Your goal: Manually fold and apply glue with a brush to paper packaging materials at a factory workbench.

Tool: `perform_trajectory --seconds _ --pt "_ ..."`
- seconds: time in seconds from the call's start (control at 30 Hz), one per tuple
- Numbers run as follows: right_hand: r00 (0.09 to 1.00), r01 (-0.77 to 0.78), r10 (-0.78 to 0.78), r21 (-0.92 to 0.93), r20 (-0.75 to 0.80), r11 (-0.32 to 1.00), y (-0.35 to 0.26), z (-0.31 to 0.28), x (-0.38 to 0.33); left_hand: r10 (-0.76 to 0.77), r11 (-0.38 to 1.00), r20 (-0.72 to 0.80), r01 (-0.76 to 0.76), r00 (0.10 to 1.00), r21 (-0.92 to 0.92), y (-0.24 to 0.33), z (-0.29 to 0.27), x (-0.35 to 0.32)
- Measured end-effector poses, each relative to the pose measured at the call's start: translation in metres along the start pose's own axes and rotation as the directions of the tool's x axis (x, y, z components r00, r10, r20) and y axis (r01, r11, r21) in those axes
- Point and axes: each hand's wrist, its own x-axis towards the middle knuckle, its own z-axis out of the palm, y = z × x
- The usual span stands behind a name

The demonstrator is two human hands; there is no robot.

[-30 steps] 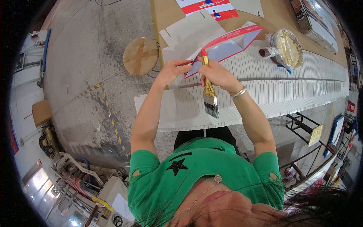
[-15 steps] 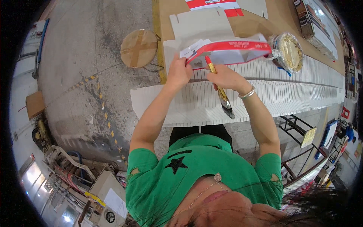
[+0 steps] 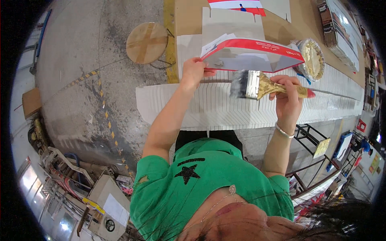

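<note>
We see the left hand (image 3: pixel 193 74) at the left end of a red-and-white carton (image 3: pixel 257 58), its fingers clamped on the edge there; the carton stands open toward us, above the white lined sheets (image 3: pixel 209 110) at the near side of the brown worktop (image 3: pixel 188 18). In the right hand (image 3: pixel 288 94) we see a broad brush (image 3: pixel 263 86), the fingers closed around its golden handle; the bristles point to the left, just beside the lower edge of the carton, and we cannot tell if they touch it. Near the carton's right end we find a round bowl (image 3: pixel 315 60) with pale contents; behind the carton lies a flat grey-white card (image 3: pixel 231 25); farther right there is a stack of printed sheets (image 3: pixel 339 38).
</note>
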Motion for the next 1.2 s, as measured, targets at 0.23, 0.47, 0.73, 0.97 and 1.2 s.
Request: perform_trajectory --seconds 0.23,0.47,0.73,0.97,1.2 --pt "0.958 0.150 -0.158 -0.054 -0.240 0.987 -0.010 0.000 -0.008 0.183 0.956 0.027 -0.172 0.983 -0.237 -0.003 0.029 -0.022" --pt "0.977 -0.085 0.181 -0.571 0.114 0.817 -0.030 0.026 0.002 0.405 0.889 0.079 -0.372 0.911 -0.267 0.023 0.067 -0.042" --pt "0.996 0.082 -0.003 -0.940 0.086 0.330 -0.067 0.032 0.019 0.537 0.810 0.183 -0.442 0.824 -0.386 0.047 0.115 -0.073" --pt "0.988 0.138 -0.110 -0.951 0.111 0.277 -0.130 0.016 -0.018 0.600 0.772 0.206 -0.491 0.773 -0.403 0.064 0.147 -0.086" --pt "0.823 0.366 -0.430 -0.925 0.371 -0.099 -0.149 -0.020 -0.015 0.635 0.754 0.215 -0.534 0.742 -0.383 0.072 0.209 -0.111"
